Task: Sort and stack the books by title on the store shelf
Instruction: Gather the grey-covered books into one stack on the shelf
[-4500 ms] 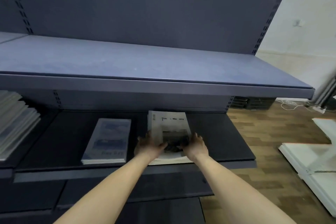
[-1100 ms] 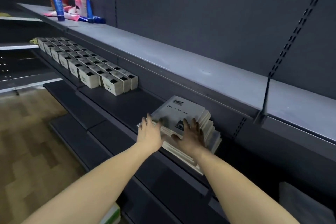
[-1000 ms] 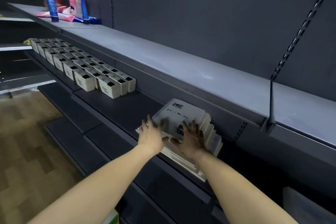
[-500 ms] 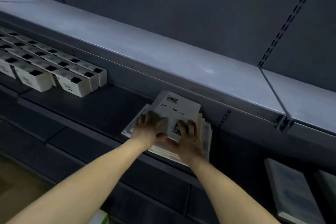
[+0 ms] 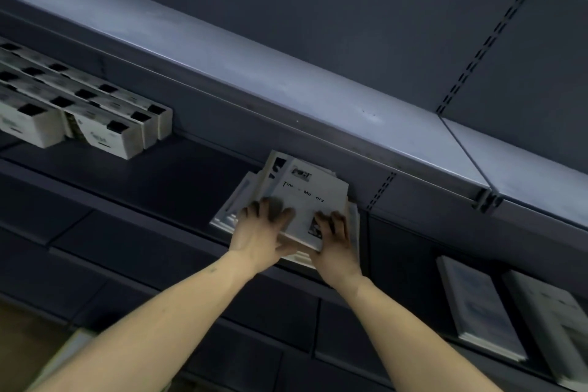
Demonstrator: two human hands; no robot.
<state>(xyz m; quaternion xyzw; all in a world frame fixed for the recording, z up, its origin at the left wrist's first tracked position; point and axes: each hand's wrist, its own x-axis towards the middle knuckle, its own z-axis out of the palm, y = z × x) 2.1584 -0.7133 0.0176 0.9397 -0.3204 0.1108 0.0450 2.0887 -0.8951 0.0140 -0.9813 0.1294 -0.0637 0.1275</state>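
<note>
Your left hand lies on the near left corner of the top book, fingers spread and bent over the cover, thumb hooked under its near edge, so it grips that book. Your right hand sits at the near right corner, fingers curled on the cover over a dark printed picture; the thumb is hidden, but the hand looks to be holding the same book. Both forearms reach up and forward from the bottom of the view, bare, converging on the stack.

The top book is white, with a small dark logo and a title line partly readable as "Tim… Me…ory". It rests skewed on a stack of books, whose lower copies fan out to the left of your left hand and past your right hand. The stack lies on the dark middle shelf, tucked under the front lip of the grey upper shelf above your hands.

Well to the left of your left hand, on the same dark shelf, stand rows of small white boxes with black square marks on top. To the right of your right hand and lower, two more stacks of light-covered books lie side by side on a shelf; their titles are too blurred to read.
</note>
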